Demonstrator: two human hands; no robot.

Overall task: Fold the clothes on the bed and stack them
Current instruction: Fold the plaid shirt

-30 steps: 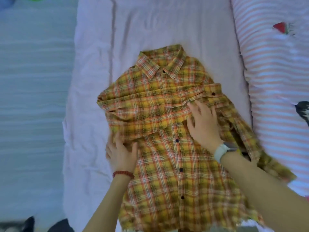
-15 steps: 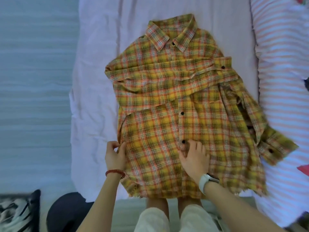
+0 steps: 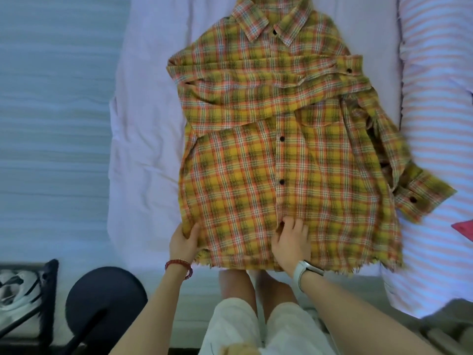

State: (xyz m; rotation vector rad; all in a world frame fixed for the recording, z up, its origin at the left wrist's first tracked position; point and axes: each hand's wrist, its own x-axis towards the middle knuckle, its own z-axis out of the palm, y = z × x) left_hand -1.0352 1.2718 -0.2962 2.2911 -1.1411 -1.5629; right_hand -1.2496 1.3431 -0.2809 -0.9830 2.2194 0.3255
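Note:
A yellow and orange plaid shirt (image 3: 294, 155) lies front up on the pale sheet of the bed (image 3: 148, 139), collar away from me. One sleeve is folded across the chest. The other sleeve (image 3: 419, 190) trails off to the right onto the striped cover. My left hand (image 3: 183, 239) pinches the shirt's lower left edge near the hem, thumb on top of the cloth. My right hand (image 3: 290, 240) rests on the button placket close to the hem, its fingers bent and bunching the cloth.
A pink and white striped duvet (image 3: 435, 124) covers the bed's right side. At lower left on the floor stand a dark round stool (image 3: 105, 303) and a black rack holding a shoe (image 3: 23, 295). My legs stand against the bed's near edge.
Both hands moved down the shirt from chest height to the hem. My left hand went from lying flat to pinching the left edge. The view shifted toward the bed's near edge.

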